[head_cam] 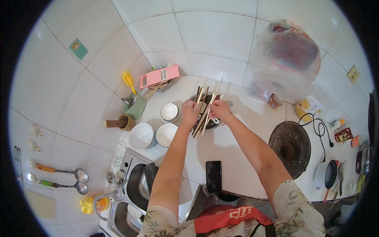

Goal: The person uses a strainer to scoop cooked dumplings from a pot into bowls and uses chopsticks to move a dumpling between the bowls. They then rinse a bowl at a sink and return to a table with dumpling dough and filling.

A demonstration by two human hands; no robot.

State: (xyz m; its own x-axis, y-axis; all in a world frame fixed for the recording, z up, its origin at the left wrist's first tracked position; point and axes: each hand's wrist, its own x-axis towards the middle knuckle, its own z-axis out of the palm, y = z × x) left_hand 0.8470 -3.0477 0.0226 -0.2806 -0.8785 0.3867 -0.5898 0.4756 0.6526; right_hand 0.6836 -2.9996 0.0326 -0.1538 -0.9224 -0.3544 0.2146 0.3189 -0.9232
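My left hand (190, 112) grips a light-coloured chopstick or two at the left side of a loose bunch. My right hand (219, 109), with a bracelet at the wrist, pinches pale chopsticks on the other side. Between the hands, several dark and light wooden chopsticks (203, 121) lie slanted across a round metal bowl (213, 128). They cover most of its opening, so its contents are largely hidden. A small white handle end (215, 121) shows under my right hand.
Stacked white bowls (141, 135) stand left, beside a steel double sink (123, 189). A black phone (213, 176) lies near the counter's front edge. On the right are a dark wok-shaped pan (289, 149), a power cord (319, 130) and a white pot (321, 176). A plastic bag (287, 56) hangs above.
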